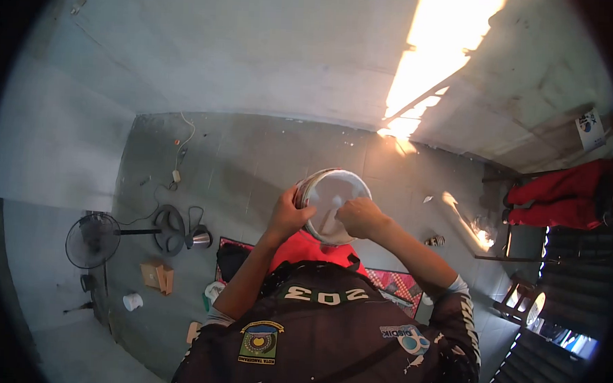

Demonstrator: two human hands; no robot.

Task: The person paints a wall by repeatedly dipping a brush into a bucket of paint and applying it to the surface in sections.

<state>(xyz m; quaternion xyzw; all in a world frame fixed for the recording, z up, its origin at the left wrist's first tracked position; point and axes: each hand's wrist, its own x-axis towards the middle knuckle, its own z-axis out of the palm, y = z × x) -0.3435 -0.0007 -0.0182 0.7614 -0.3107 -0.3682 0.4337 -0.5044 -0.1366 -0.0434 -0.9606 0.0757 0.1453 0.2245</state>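
A round bucket with a pale mixture inside is in front of my body, above my red-clad lap. Wrapped over its left side is my left hand, thumb at the rim and fingers around the outer wall. My right hand is closed in a fist over the right part of the opening. From below this fist a light brown stick slants down into the pale mixture; its upper end is hidden by the fingers.
A standing fan, a metal kettle, a cardboard box and a white tub are on the left. Behind me lies a red patterned mat. At right are red trouser legs and a wooden stool.
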